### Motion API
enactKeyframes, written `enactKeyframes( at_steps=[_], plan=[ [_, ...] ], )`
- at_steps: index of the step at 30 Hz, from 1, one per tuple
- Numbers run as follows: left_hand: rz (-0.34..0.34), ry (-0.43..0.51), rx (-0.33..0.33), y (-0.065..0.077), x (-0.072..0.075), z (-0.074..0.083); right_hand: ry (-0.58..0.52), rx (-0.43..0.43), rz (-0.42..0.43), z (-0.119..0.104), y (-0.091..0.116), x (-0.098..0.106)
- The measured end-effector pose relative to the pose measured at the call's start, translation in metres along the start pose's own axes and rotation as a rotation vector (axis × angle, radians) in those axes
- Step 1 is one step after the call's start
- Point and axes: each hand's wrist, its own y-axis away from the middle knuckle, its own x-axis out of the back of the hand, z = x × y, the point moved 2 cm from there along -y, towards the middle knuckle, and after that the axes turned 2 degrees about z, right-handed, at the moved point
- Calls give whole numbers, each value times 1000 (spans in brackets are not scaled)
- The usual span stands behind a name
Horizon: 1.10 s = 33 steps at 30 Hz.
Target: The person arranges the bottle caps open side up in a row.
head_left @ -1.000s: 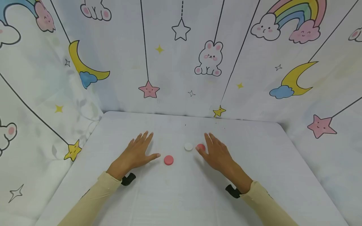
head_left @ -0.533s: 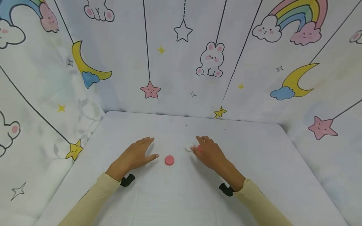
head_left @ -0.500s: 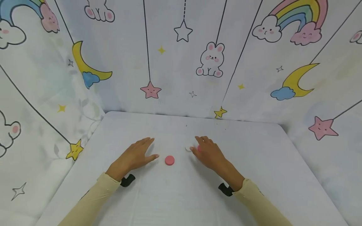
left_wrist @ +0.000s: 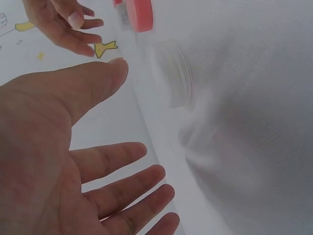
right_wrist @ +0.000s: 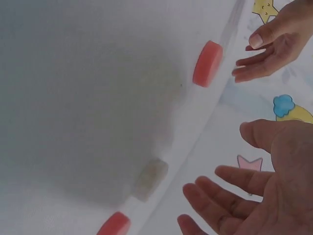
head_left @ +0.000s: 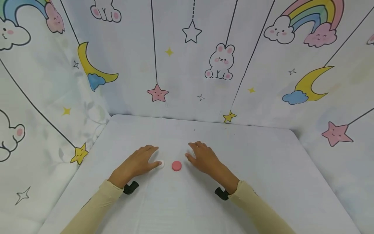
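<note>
A red bottle cap (head_left: 176, 166) with a ridged rim lies between the two hands. Just left of it, a white cap (head_left: 161, 163) sits by the left thumb, partly covered by its tip; in the left wrist view this white cap (left_wrist: 173, 73) looks blurred. My left hand (head_left: 137, 162) is spread with nothing held. With its fingers relaxed and apart, my right hand (head_left: 205, 159) hovers right of the red cap, also holding nothing. The right wrist view shows a second red cap (right_wrist: 115, 225) and a blurred whitish cap (right_wrist: 151, 178), which the right hand largely hides from the head view.
A white cloth covers the table (head_left: 263, 162). Behind and at both sides hang white curtains (head_left: 128, 58) printed with stars, moons and rabbits. Each wrist carries a small black device (head_left: 131, 187) at the cuff.
My right hand has shifted left, its fingers bending slightly, and covers the area of the right-hand caps. A white cap now shows beside the left thumb. The left fingers have drawn together slightly.
</note>
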Motion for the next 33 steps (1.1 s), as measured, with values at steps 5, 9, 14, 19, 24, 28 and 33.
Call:
enactKeyframes(
  at_steps=[5, 9, 14, 19, 24, 28, 33],
  plan=[
    [-7, -11, -11, 0, -1, -1, -11, 35, -28, -13, -3, -8],
    [-8, -14, -25, 1, -1, -1, -16, 44, -72, -22, -6, -12],
    [-3, -8, -20, 2, -2, -3, -32, 65, -118, -29, -11, -18],
    [1, -12, -25, 1, -4, -3, -26, 119, -145, -38, -14, -23],
    [19, -18, -41, 1, -4, -2, 9, 181, -158, -49, -17, -27],
    [35, -23, -56, 2, -4, -3, 43, 205, -165, -58, -19, -31],
    [38, -31, -56, 2, -5, -4, 96, 231, -165, -67, -23, -38]
  ],
)
